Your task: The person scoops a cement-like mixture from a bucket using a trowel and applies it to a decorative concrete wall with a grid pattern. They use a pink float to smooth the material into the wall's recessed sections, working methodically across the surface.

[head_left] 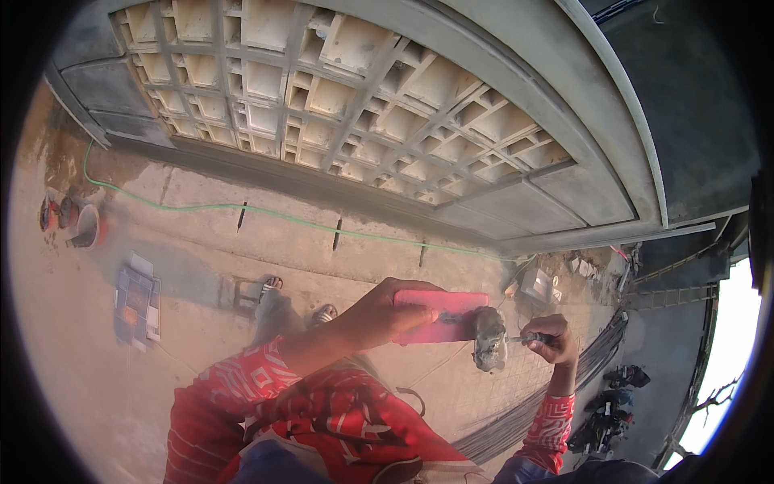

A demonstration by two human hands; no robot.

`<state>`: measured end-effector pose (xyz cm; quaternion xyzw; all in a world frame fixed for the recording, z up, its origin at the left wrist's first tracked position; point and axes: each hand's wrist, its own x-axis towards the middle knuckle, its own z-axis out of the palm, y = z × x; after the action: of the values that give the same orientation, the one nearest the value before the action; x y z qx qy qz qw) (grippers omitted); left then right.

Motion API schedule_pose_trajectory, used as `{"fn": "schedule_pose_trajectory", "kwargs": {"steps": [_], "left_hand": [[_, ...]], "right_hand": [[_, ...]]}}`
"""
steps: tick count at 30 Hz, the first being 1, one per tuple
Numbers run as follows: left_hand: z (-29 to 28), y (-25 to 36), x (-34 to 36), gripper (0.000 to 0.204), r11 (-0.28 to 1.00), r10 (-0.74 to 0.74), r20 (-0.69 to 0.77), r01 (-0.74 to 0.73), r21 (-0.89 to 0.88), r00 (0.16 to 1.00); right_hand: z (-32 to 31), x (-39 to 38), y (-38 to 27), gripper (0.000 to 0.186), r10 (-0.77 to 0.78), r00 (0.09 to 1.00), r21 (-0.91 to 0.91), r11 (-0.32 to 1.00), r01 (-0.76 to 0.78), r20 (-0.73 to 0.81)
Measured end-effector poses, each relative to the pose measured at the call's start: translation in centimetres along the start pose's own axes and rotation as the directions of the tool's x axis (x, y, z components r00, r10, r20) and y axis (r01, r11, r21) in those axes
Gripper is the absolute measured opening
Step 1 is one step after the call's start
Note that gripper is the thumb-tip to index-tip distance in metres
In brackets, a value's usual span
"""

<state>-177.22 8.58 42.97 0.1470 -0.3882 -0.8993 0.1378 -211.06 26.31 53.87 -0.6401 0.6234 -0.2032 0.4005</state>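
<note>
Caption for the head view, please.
Left hand holds a pinkish-red board, right hand a trowel-like tool bearing grey paste, below a latticed wall.

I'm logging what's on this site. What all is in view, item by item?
Board: one, pink, in left hand
Handled tool: one, dark handle, in right hand
Mortar: one lump, grey, on the tool
Latticed wall: one, grey with cream recesses, across the top
Hose: one, green, along the wall's base
Bucket: one, reddish, far left
Flat package: one, blue-white, ground, left
Rods: bundle, grey, lower right
Feet: two, sandalled, centre
Sleeves: two, red-white, below hands
Left hand, right hand: two, bare, centre-right
</note>
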Motion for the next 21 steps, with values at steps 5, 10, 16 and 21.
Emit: {"fn": "schedule_pose_trajectory", "kwargs": {"steps": [5,10,16,21], "left_hand": [[-2.5,3.8,1.0,0.037,0.989,0.088,0.009,-0.088,0.118,0.996],[-5.1,8.6,0.6,0.041,0.99,0.113,0.116,-0.122,0.072,0.987],[-7.6,7.9,1.4,0.042,0.995,0.087,0.038,-0.088,0.046,0.996],[-7.5,5.1,2.7,0.039,0.999,0.037,0.044,-0.037,0.017,0.998]], "right_hand": [[-2.0,2.6,0.7,0.028,0.026,0.998,-0.016,1.0,-0.027,-0.058],[-0.9,2.9,1.2,0.023,0.02,0.98,-0.051,0.998,-0.031,-0.198],[1.8,3.7,-0.3,0.021,0.086,0.928,-0.011,0.995,-0.096,-0.364],[5.0,4.0,-2.5,0.02,0.17,0.86,0.02,0.983,-0.183,-0.481]]}}
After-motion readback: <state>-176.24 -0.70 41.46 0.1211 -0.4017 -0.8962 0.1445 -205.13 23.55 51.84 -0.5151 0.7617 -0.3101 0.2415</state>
